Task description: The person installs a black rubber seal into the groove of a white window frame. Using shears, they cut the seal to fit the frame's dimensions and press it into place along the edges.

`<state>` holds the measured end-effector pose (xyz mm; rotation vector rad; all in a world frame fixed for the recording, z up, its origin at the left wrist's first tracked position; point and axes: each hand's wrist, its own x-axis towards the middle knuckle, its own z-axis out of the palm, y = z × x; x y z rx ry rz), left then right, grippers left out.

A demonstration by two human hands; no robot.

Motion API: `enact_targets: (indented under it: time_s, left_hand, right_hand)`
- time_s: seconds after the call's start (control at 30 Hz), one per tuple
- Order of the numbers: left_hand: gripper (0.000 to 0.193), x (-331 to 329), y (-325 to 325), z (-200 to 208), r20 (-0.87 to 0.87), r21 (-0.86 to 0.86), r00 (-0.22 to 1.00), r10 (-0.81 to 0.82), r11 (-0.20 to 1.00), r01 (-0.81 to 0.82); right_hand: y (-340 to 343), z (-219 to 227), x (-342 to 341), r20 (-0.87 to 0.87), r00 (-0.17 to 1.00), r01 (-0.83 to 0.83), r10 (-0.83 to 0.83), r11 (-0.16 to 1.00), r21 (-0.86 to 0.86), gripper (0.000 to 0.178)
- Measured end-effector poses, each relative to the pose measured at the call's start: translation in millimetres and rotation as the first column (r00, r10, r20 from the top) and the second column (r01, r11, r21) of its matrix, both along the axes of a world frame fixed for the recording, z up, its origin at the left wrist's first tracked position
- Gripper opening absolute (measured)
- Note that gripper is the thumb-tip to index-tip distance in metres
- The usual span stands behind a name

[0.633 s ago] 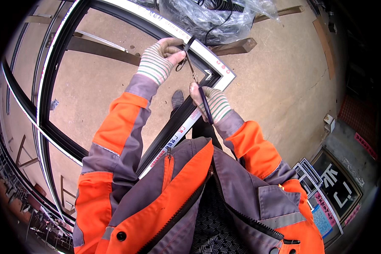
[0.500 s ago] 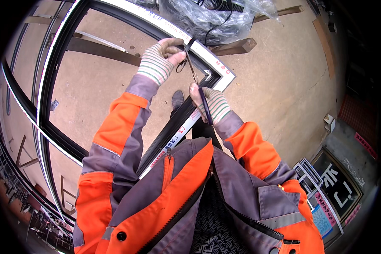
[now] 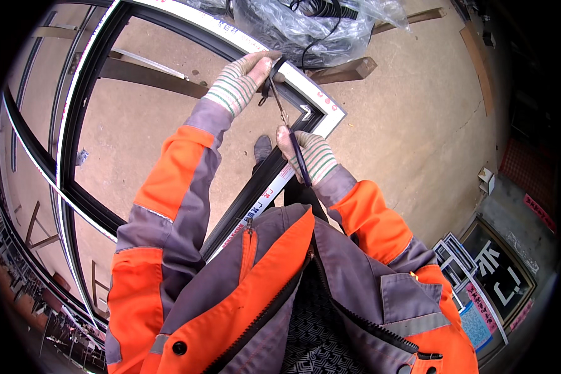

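Over the corner of a black and white window frame [image 3: 249, 38], my left hand [image 3: 235, 85] in a striped glove pinches a thin black rubber strip [image 3: 277, 65]. A short end of the strip curls down below its fingers. My right hand [image 3: 316, 151], gloved the same way, is closed round dark-handled scissors [image 3: 300, 157]. Their blades point up and away, reaching the strip beside my left fingertips. Whether the blades are apart or together is too small to tell.
Crumpled clear plastic [image 3: 330, 40] with black coiled material lies beyond the frame, beside a wooden block [image 3: 344, 69]. My shoe [image 3: 262, 148] shows through the frame opening. More frames [image 3: 57, 124] stand at the left. Panels and a dark sign [image 3: 498, 265] lie at the lower right.
My left hand has shifted slightly and turned, with its thumb now higher along the strip. The strip's loose end has swung. My right hand and the scissors have barely moved.
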<state>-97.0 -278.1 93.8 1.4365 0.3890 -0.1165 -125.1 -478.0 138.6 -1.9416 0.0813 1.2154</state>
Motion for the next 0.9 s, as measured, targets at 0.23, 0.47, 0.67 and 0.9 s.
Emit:
enact_targets:
  time_s: [0.23,0.47,0.67,0.9]
  left_hand:
    - [0.037,11.3,9.3,-14.0,-0.026,-0.045,0.995,-0.096,0.995,0.094]
    - [0.036,17.0,2.7,-7.3,-0.119,-0.253,0.992,-0.044,0.967,0.013]
    - [0.037,20.6,-1.8,-15.6,-0.142,-0.353,0.99,0.016,0.933,-0.066]
    - [0.036,20.7,-1.2,-15.8,-0.163,-0.345,0.986,0.035,0.934,-0.09]
  right_hand:
    - [1.0,0.6,0.4,0.004,1.0,-0.025,0.025,0.999,-0.02,0.063]
    - [1.0,5.1,0.5,0.001,1.0,-0.012,0.012,1.0,-0.018,0.062]
    - [0.7,1.1,0.3,0.022,0.999,-0.036,0.038,0.998,-0.06,0.062]
    - [2.7,9.5,4.6,-0.009,0.999,-0.05,0.05,0.997,-0.058,0.062]
